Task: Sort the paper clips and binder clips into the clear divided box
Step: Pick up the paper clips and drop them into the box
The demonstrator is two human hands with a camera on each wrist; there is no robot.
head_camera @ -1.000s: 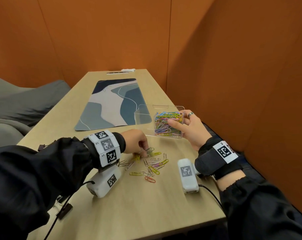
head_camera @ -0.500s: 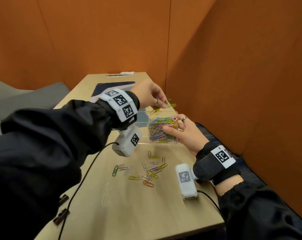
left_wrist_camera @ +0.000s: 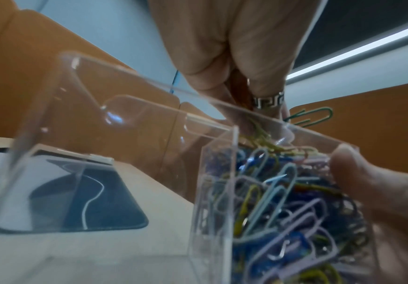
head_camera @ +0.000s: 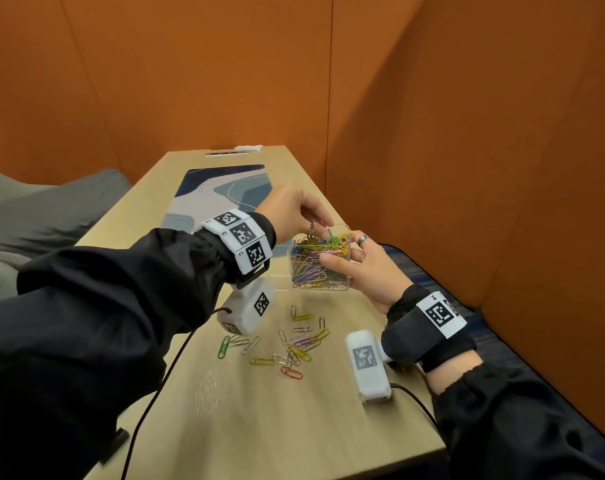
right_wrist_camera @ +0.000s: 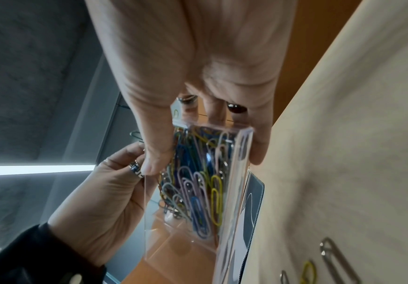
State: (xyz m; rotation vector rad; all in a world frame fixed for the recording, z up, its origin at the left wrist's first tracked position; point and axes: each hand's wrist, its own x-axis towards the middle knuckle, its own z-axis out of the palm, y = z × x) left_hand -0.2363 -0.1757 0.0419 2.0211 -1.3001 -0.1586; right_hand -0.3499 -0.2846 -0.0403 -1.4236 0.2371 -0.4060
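The clear box (head_camera: 320,268) is gripped at its right end by the right hand (head_camera: 370,268), thumb on the near wall, while a few clips are pinched over its open top by the left hand (head_camera: 294,209). One compartment is crammed with colourful paper clips (head_camera: 314,261); the other appears empty. More loose clips (head_camera: 294,344) are scattered on the table (head_camera: 259,427) just before it.

- One clear divided box (head_camera: 320,268), holding a heap of coloured paper clips (head_camera: 314,259) too tangled to count.
- Roughly seventeen loose paper clips (head_camera: 294,344) on the table (head_camera: 294,427).
- One desk mat (head_camera: 207,202).
- Two hands.
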